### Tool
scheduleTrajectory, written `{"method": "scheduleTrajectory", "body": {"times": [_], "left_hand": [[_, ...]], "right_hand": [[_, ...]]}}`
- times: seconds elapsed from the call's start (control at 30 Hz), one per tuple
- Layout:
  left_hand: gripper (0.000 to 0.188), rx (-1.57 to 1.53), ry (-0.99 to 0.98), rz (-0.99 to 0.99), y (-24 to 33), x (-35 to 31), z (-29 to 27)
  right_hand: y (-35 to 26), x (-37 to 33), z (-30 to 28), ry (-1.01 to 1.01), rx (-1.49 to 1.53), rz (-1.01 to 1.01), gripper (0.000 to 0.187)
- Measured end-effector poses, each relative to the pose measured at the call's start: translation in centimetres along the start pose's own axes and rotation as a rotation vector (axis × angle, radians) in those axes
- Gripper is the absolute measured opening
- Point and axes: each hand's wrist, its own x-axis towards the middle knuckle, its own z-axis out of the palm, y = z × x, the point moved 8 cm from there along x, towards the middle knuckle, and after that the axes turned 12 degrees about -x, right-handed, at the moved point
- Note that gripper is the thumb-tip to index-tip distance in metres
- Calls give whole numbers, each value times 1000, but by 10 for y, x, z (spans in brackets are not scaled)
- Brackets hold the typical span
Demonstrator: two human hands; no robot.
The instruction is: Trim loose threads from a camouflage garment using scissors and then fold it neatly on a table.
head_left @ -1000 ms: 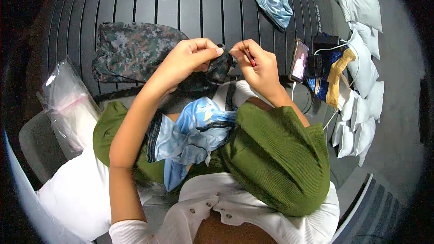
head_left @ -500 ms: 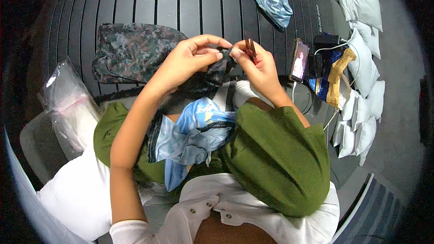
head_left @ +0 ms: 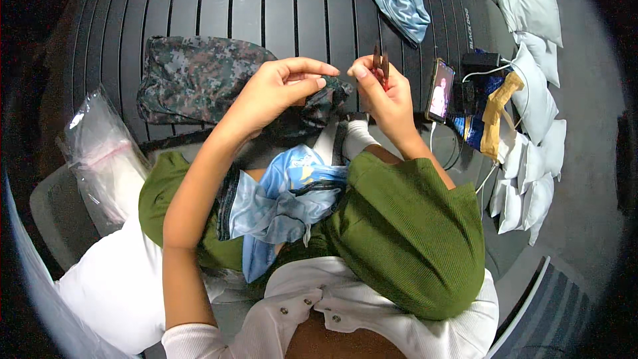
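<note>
well, the biggest thing is the black slatted tabletop (head_left: 296, 10), stretching across twelve o'clock; next comes the green garment (head_left: 412, 239) over the person's legs, widest toward four and five o'clock; the white top (head_left: 252, 329) fills six o'clock, with small metal snaps down its front, and a plump white bundle (head_left: 116, 286) sits at eight; a line of pale stuffed pouches (head_left: 535, 139) runs along the rim from one o'clock round to about three; the camouflage cloth (head_left: 206, 76) lies at ten o'clock, its broad part flat on the tabletop near the front edge, its bunched darker end reaching toward the middle, at the hands; a light blue printed cloth (head_left: 286, 196) with dark trim is crumpled on the lap, just toward seven o'clock from the centre; a clear plastic bag (head_left: 106, 159) stands at nine, and a second blue cloth (head_left: 402, 3) lies on the tabletop at one o'clock; the left hand (head_left: 282, 86), toward eleven, has its grip closed on the bunched end of the camouflage cloth, thumb on top and forefinger stretched out over it; the right hand (head_left: 389, 96), toward one, sits just beside that end, its grip wrapped round small red-and-dark snips (head_left: 381, 70), blades pointing to twelve; thumb and forefinger meet at their tips, but whether they pinch a thread i cannot tell; a lit phone (head_left: 440, 93) leans at two o'clock
</note>
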Motion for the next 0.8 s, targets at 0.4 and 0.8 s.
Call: {"method": "scheduleTrajectory", "body": {"times": [0.4, 0.8], "left_hand": [[27, -102, 4, 76, -3, 2, 0], [13, 272, 98, 462, 29, -6, 2]], "right_hand": [[-10, 2, 8, -37, -291, -150, 8], [-19, 3, 13, -51, -53, -145, 14]]}}
